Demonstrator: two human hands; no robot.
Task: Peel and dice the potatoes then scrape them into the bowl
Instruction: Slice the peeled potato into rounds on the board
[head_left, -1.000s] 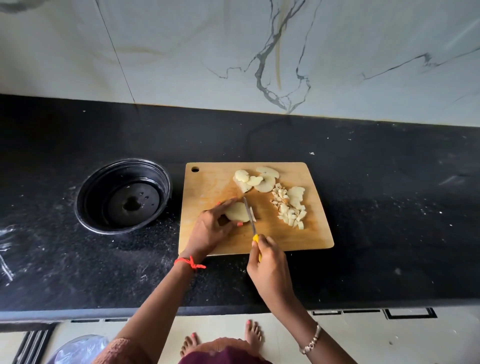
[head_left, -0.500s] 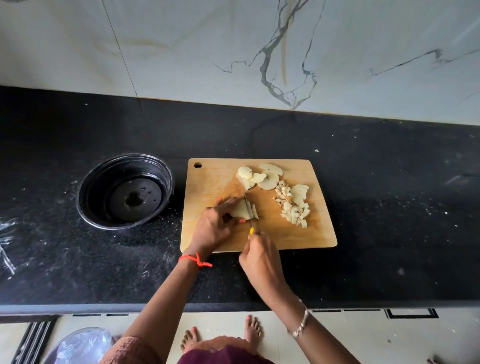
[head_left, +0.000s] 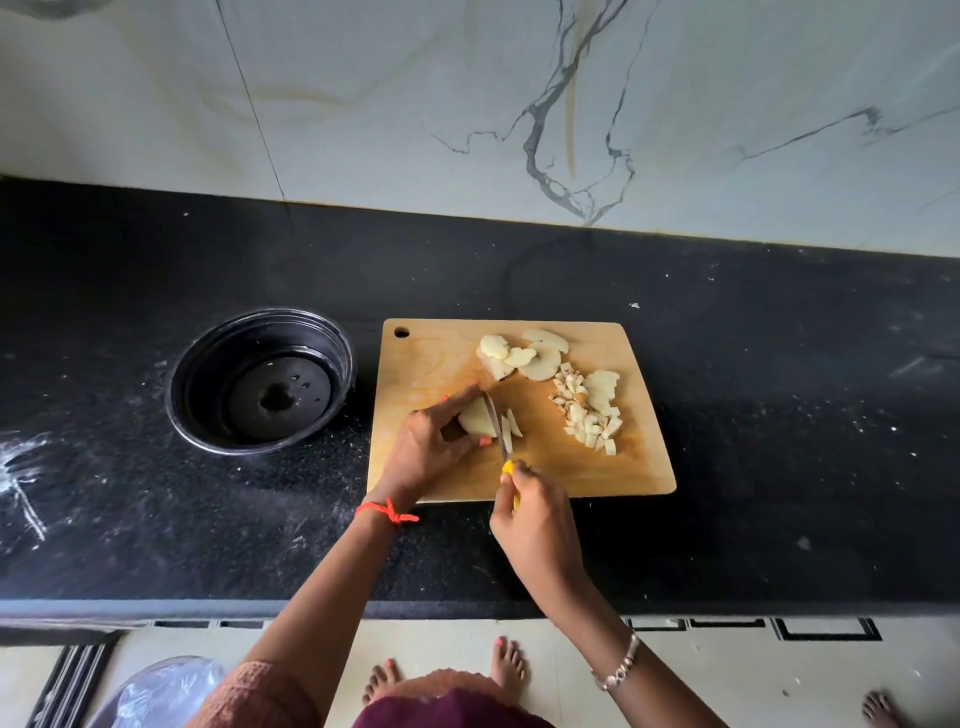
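A wooden cutting board (head_left: 431, 358) lies on the black counter. My left hand (head_left: 427, 449) grips a peeled potato piece (head_left: 477, 419) near the board's front middle. My right hand (head_left: 537, 525) holds a yellow-handled knife (head_left: 496, 428), its blade standing against the potato's right face. Two thin slices (head_left: 510, 427) lean just right of the blade. Round potato slices (head_left: 519, 351) lie at the board's back. A heap of diced potato (head_left: 587, 418) sits on the right side. The black bowl (head_left: 262, 379) stands left of the board, with no potato in it.
The black counter (head_left: 779, 441) runs wide to the right, backed by a marble wall. A clear plastic bag (head_left: 156, 693) lies on the floor at lower left. My bare feet (head_left: 506, 662) stand under the counter edge; another person's foot (head_left: 878, 709) shows at lower right.
The knife has cut further into the potato piece, and fresh slices now lean to the right of the blade. My left hand's fingers have slid back along the potato.
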